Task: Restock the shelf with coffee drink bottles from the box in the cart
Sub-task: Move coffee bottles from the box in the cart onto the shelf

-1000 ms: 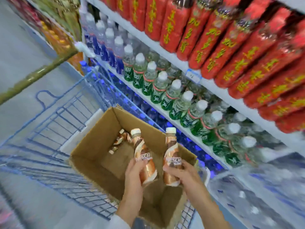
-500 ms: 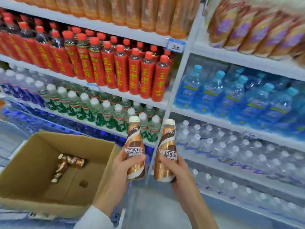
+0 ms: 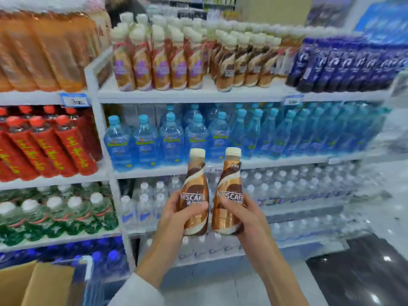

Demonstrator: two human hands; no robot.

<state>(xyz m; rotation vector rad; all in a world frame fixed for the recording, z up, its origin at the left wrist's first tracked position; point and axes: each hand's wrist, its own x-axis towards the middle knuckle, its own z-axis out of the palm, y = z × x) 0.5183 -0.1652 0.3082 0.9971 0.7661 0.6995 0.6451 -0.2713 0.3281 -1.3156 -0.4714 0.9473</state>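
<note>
From the head camera, your left hand [image 3: 176, 215] holds one coffee drink bottle [image 3: 195, 191] upright, with the fingers clamped round its lower half and the thumb lying across the brown label. Your right hand [image 3: 247, 215] holds a second coffee drink bottle [image 3: 228, 191] the same way, with the fingers wrapped behind it and the thumb pressed on the front. The two bottles stand side by side, close together, with their cream caps up and their labels facing you. You are holding both out in front of the shelving, level with the rows of clear water bottles [image 3: 287, 184] behind them.

The coffee shelf [image 3: 198, 93] is higher up, above the blue water bottles [image 3: 172, 140]. It carries a row of matching coffee bottles [image 3: 238, 62], with purple-labelled bottles [image 3: 163, 65] to their left and dark blue bottles [image 3: 353, 62] to their right.

In the left bay you can see orange bottles [image 3: 44, 51] at the top, red bottles [image 3: 50, 146] below them and green-labelled bottles [image 3: 66, 213] lower down.

The cardboard box [image 3: 33, 283] sits at the bottom left corner, only partly in view, and you cannot see its contents. A white sleeve [image 3: 139, 290] covers your left forearm, and your right forearm is bare. The floor [image 3: 220, 288] shows pale tile, turning dark and glossy to the right.
</note>
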